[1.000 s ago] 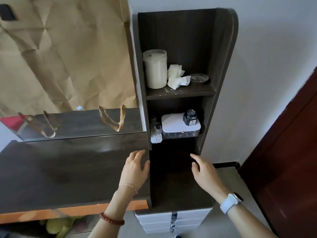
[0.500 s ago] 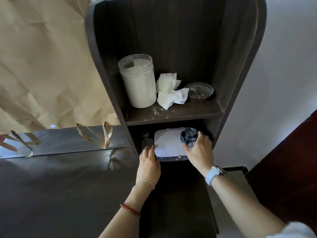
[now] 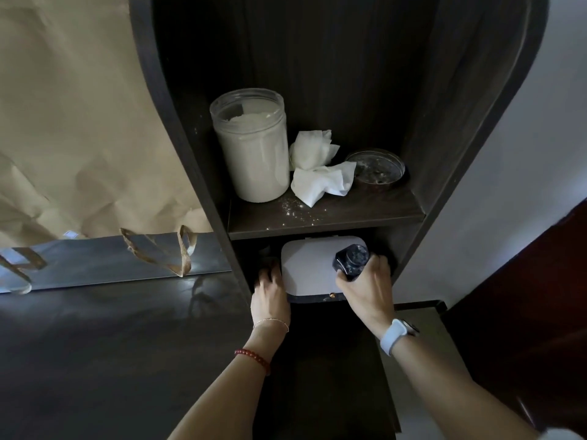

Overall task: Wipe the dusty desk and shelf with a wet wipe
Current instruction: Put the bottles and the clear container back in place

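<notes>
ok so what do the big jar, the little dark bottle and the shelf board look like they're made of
Big jar: clear plastic or glass, hard to tell; smooth see-through wall with white contents showing.
Little dark bottle: probably glass; glossy, faceted, dark; the right hand grips it.
Shelf board: wood-look laminate, matte dark brown with grain lines, speckled with white dust.

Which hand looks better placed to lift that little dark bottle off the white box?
The right hand: its fingers already curl round the dark bottle on the white box. The left hand is at the box's other side.
</notes>
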{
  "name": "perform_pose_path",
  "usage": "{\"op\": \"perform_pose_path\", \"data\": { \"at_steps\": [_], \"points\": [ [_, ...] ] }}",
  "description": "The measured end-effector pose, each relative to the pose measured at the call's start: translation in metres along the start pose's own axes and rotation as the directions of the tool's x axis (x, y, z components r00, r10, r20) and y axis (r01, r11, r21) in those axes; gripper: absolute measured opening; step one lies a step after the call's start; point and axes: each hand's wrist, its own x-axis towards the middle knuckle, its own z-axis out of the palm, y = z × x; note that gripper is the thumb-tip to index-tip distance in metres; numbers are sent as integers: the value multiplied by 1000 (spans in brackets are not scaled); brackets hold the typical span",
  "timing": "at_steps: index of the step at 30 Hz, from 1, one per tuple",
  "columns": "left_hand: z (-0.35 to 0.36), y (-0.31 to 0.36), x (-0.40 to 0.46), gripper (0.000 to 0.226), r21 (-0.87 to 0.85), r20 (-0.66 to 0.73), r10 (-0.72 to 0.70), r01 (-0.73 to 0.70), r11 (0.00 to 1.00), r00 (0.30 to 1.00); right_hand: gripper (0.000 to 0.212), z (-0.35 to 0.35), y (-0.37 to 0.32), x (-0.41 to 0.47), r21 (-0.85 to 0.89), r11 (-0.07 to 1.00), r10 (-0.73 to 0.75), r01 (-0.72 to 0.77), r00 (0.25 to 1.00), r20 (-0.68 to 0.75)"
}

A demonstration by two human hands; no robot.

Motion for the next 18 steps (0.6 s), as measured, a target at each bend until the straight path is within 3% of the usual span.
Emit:
{"op": "perform_pose_path", "data": {
  "at_steps": [4, 7, 10, 13, 18],
  "points": [
    [-1, -9, -10, 50, 16, -72, 64, -63, 998, 995, 53, -9, -2, -16, 137, 988, -68, 68, 998, -4],
    [5, -23, -26, 51, -2, -241, 229, -237, 972, 943, 49, -11, -2, -34, 244, 962, -131, 126, 991, 5],
    [6, -46, -61, 36, -95, -242, 335, -366, 926, 911, 51, -7, 3, -56, 306, 931, -228, 200, 972, 60],
    [9, -88, -100, 37, -165, -186, 263, -294, 941, 947, 53, 8, 6, -87, 304, 909, -358, 285, 908, 217],
    [0, -170, -125, 42, -176, -107, 12, -31, 984, 994, 49, 59, -13, -135, 277, 903, -428, 328, 744, 514]
  ]
}}
